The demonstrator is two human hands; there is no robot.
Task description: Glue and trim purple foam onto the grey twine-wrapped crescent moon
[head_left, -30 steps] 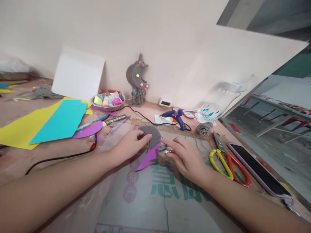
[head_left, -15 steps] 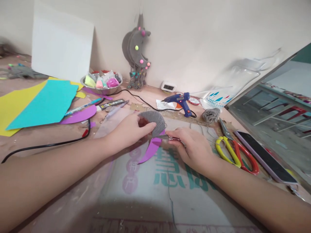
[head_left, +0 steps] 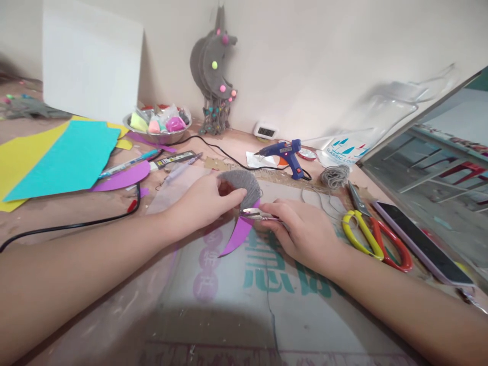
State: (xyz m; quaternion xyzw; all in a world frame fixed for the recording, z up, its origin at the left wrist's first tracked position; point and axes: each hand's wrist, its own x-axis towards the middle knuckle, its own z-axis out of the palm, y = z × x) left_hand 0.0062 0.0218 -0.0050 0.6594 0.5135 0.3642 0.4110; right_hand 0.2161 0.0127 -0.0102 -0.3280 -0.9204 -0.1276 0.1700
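Note:
Between the thumb and fingers of my left hand [head_left: 208, 201] is a crescent, its upper part wound with grey yarn [head_left: 246, 185]. The lower tip is bare purple foam [head_left: 237, 236] and points down toward me. My right hand [head_left: 301, 229] pinches a small shiny metal tool that looks like tweezers [head_left: 253, 213]. Its tip lies across the crescent, at the edge where the yarn winding meets bare purple. The fingers of my left hand behind the crescent are hidden.
A blue glue gun [head_left: 284, 152] stands behind my hands with its black cord trailing left. To the right lie a yarn ball [head_left: 335, 176], scissors [head_left: 362, 229] and a phone [head_left: 423, 244]. Foam sheets [head_left: 64, 157] and a metal bowl [head_left: 158, 136] of clay packs are at left.
The metal tweezers have turned slightly, so their bright face now shows over the yarn's edge. Both hands keep their grip, and the view has shifted a little.

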